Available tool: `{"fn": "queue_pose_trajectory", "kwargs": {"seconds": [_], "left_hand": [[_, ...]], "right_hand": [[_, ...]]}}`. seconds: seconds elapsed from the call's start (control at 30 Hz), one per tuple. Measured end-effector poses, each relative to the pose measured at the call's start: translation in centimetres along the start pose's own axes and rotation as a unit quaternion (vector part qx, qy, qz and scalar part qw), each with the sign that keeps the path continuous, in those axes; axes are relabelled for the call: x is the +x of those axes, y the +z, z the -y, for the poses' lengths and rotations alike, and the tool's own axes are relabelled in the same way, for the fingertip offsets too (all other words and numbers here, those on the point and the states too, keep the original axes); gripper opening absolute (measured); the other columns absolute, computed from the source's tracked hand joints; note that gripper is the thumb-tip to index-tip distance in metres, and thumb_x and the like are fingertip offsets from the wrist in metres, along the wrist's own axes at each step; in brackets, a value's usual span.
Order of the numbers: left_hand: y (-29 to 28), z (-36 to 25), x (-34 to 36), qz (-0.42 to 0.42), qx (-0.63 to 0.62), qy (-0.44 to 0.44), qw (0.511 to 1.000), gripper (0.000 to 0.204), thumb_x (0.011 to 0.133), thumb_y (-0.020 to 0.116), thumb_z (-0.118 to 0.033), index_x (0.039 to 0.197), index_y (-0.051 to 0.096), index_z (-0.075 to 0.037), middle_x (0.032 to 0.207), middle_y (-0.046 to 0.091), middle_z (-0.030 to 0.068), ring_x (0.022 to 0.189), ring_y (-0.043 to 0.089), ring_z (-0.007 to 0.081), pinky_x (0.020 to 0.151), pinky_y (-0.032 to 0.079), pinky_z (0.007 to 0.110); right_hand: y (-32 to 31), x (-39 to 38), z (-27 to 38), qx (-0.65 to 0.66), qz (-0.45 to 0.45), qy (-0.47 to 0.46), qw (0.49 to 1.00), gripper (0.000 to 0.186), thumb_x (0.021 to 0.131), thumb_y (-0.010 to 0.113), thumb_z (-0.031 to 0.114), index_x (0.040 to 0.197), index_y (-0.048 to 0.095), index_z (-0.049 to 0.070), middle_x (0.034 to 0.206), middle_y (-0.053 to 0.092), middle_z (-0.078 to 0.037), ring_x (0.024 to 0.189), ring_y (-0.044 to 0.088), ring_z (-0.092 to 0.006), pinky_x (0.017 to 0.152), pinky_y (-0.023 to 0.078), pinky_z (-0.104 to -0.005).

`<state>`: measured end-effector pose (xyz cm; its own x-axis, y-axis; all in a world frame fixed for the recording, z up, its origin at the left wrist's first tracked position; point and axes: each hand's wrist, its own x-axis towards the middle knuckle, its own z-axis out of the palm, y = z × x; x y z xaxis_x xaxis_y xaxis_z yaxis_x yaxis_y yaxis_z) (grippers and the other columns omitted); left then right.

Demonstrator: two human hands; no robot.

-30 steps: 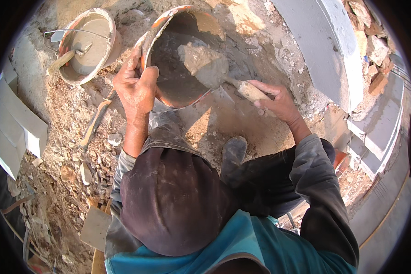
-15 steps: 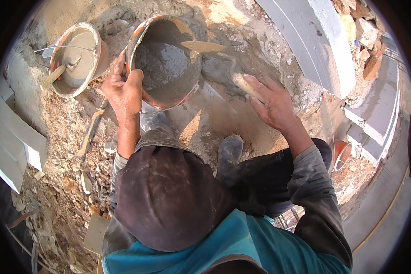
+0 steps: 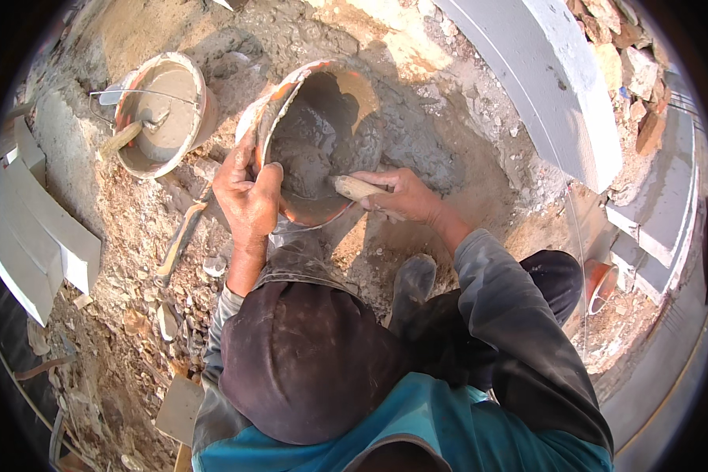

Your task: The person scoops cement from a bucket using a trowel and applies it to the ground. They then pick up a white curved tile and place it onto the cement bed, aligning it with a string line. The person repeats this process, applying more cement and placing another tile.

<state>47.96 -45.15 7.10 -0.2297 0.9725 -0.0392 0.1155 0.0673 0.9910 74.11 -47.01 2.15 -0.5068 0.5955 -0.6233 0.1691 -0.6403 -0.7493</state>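
My left hand [image 3: 248, 197] is closed on the left rim of an orange bucket [image 3: 252, 122], which is tilted and crusted with cement. Grey wet mortar [image 3: 303, 118] lies inside it. My right hand [image 3: 407, 197] grips the wooden handle of a trowel [image 3: 358, 188] at the bucket's right edge. The trowel's blade is down in the mortar and mostly hidden. Wet mortar [image 3: 429, 153] is also spread on the ground just beyond my right hand.
Farther left stands a second bucket [image 3: 206, 118] of soupy grey mix, with a wooden-handled tool [image 3: 122, 138] in it. A long-handled tool [image 3: 182, 240] lies on the rubble. Pale blocks [image 3: 35, 224] sit far left. A grey block wall [image 3: 539, 82] and taut string run along the right.
My right hand has brought the trowel left from the mortar on the ground into the bucket. The bucket looks more tilted, with my left hand still on its rim. The whole view has shifted slightly.
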Motion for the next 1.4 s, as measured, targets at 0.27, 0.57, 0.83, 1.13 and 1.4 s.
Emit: {"fn": "queue_pose_trajectory", "kwargs": {"seconds": [0.27, 0.57, 0.83, 1.13, 1.4], "left_hand": [[-2.1, -0.7, 0.4, -0.105, -0.083, -0.01, 0.991, 0.049, 0.079, 0.055, 0.008, 0.128, 0.059, 0.011, 0.093, 0.065, 0.0031, 0.074, 0.054, 0.0058, 0.067, 0.043, 0.019], [-2.8, -1.2, 0.3, -0.126, -0.008, 0.004, 0.992, 0.053, 0.078, 0.052, 0.002, 0.13, 0.059, 0.009, 0.086, 0.062, -0.0007, 0.07, 0.05, 0.0044, 0.061, 0.04, 0.018], [-1.9, -1.7, 0.5, -0.072, 0.021, -0.035, 0.997, 0.043, 0.075, 0.055, -0.001, 0.117, 0.066, 0.004, 0.074, 0.051, -0.0037, 0.066, 0.043, 0.0055, 0.059, 0.039, 0.023], [-1.4, -1.3, 0.8, -0.031, 0.014, -0.028, 0.999, 0.023, 0.075, 0.056, 0.0, 0.097, 0.063, 0.005, 0.069, 0.043, -0.0024, 0.062, 0.037, 0.0065, 0.057, 0.036, 0.026], [-5.1, 0.5, -0.1, -0.156, -0.082, -0.079, 0.981, 0.054, 0.079, 0.052, 0.005, 0.132, 0.058, 0.008, 0.077, 0.059, -0.0021, 0.054, 0.047, 0.0036, 0.048, 0.039, 0.021]], "right_hand": [[-0.3, -6.7, 3.8, 0.043, -0.129, -0.048, 0.99, 0.058, 0.084, 0.075, 0.01, 0.139, 0.057, 0.004, 0.1, 0.069, -0.004, 0.07, 0.059, -0.0057, 0.059, 0.049, -0.023], [-5.5, -2.1, 2.7, -0.409, -0.317, -0.218, 0.828, 0.052, 0.084, 0.068, 0.009, 0.135, 0.059, 0.006, 0.109, 0.069, -0.016, 0.087, 0.068, -0.0249, 0.078, 0.053, -0.0347], [2.2, 0.4, 6.8, -0.6, -0.125, -0.147, 0.776, 0.051, 0.083, 0.068, 0.012, 0.133, 0.061, 0.008, 0.106, 0.064, -0.016, 0.089, 0.067, -0.0347, 0.079, 0.054, -0.0433], [1.1, 2.6, 2.2, -0.116, 0.022, -0.027, 0.993, 0.059, 0.085, 0.072, 0.011, 0.14, 0.055, 0.003, 0.106, 0.071, -0.012, 0.078, 0.066, -0.0168, 0.069, 0.054, -0.033], [2.5, -2.3, 7.1, 0.091, -0.003, 0.028, 0.996, 0.063, 0.084, 0.072, 0.008, 0.143, 0.05, 0.0, 0.096, 0.068, -0.009, 0.063, 0.059, -0.0105, 0.053, 0.047, -0.0242]]}}
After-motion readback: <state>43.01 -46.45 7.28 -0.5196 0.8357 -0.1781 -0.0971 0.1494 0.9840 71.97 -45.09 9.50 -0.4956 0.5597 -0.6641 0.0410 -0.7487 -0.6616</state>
